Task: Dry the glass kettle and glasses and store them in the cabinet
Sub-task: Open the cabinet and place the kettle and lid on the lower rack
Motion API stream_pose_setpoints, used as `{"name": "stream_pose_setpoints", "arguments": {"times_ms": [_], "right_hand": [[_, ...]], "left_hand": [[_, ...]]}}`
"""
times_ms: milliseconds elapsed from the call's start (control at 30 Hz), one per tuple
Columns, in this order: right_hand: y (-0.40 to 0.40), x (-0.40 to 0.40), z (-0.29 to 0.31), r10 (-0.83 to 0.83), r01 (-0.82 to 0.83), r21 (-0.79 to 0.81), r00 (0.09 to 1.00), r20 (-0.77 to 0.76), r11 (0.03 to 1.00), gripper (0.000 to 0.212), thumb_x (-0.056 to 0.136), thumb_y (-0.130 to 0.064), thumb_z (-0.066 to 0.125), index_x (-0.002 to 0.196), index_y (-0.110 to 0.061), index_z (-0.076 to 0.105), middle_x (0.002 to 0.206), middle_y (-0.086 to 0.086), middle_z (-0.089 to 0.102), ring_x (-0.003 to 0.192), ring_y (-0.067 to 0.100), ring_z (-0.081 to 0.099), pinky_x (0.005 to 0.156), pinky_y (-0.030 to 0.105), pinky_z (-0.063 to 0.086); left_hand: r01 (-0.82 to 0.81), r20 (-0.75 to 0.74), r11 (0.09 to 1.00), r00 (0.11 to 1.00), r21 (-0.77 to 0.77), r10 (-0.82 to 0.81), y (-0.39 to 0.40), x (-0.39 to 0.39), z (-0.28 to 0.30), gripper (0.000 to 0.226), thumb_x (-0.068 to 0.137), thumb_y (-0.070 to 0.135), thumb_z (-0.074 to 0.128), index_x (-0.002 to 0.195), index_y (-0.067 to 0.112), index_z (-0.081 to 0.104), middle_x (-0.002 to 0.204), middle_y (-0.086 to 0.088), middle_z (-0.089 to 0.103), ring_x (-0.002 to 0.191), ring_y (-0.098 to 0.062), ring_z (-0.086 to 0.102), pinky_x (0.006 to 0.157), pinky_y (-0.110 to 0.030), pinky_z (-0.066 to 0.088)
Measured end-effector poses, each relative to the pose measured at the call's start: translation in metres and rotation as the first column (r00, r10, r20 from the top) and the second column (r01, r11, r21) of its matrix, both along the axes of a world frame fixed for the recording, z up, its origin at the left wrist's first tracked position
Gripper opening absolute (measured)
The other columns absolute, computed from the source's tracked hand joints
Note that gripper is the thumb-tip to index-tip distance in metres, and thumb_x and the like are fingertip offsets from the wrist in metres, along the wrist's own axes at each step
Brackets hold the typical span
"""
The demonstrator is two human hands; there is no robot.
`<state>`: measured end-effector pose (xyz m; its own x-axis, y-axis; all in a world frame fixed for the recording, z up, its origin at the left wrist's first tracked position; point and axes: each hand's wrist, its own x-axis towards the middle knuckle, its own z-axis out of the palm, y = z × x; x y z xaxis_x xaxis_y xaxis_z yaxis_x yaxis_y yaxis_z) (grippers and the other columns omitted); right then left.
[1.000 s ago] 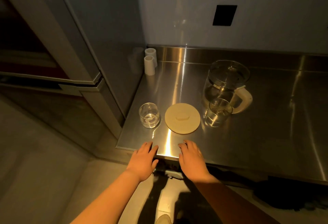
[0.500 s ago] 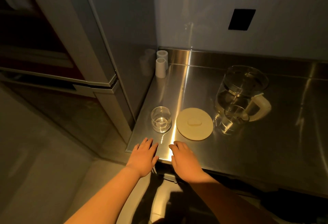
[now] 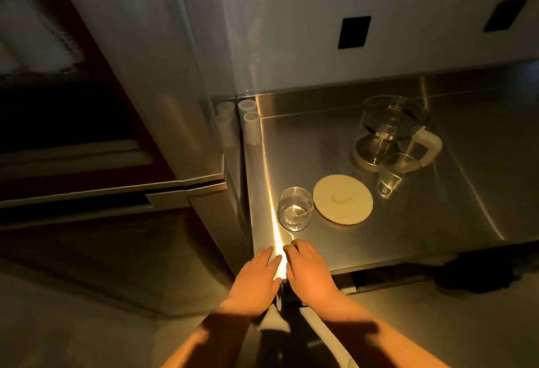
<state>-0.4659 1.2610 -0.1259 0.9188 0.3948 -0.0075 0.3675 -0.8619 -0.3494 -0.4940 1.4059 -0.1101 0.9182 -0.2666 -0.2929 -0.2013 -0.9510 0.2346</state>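
Here, both hands (image 3: 287,275) flat — counter (image 3: 335,140) front edge

Both forearms run out of the bottom edge, so only the left hand (image 3: 258,275) and right hand (image 3: 309,271) show whole. The table (image 3: 466,207) is cut off at the right edge. One glass (image 3: 393,176) stands in front of the glass kettle (image 3: 390,131), and the two clear shapes overlap so their outlines are hard to separate. The dark space at far left holds pale blurred shapes that cannot be identified. A dark mass under the table, lower right, is too dim to tell.
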Motion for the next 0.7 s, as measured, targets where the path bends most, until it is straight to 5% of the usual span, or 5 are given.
{"name": "stream_pose_setpoints", "arguments": {"times_ms": [500, 700], "right_hand": [[0.009, -0.036, 0.0, -0.037, 0.036, -0.019, 0.996, -0.086, 0.999, 0.051, 0.095, -0.018, 0.048, 0.143, -0.017, 0.033, 0.15, 0.004, 0.025, 0.137, 0.02, 0.025, 0.11, 0.026, 0.024], [0.015, -0.037, 0.014, 0.0, 0.001, 0.012, 0.997, -0.073, 1.0, 0.047, 0.094, -0.02, 0.05, 0.139, -0.016, 0.037, 0.143, 0.005, 0.032, 0.13, 0.017, 0.034, 0.104, 0.023, 0.033]], "left_hand": [[0.105, -0.038, 0.994, 0.994, 0.03, -0.104, 0.021, -0.013, 0.004, 0.056, 0.102, 0.026, 0.037, 0.152, 0.019, 0.013, 0.16, -0.002, 0.003, 0.147, -0.021, 0.002, 0.118, -0.035, 0.016], [0.033, 0.023, 0.998, 0.999, 0.062, -0.035, 0.031, -0.022, 0.016, 0.057, 0.102, 0.028, 0.037, 0.152, 0.018, 0.013, 0.16, -0.004, 0.004, 0.147, -0.022, -0.001, 0.119, -0.035, 0.01]]}}
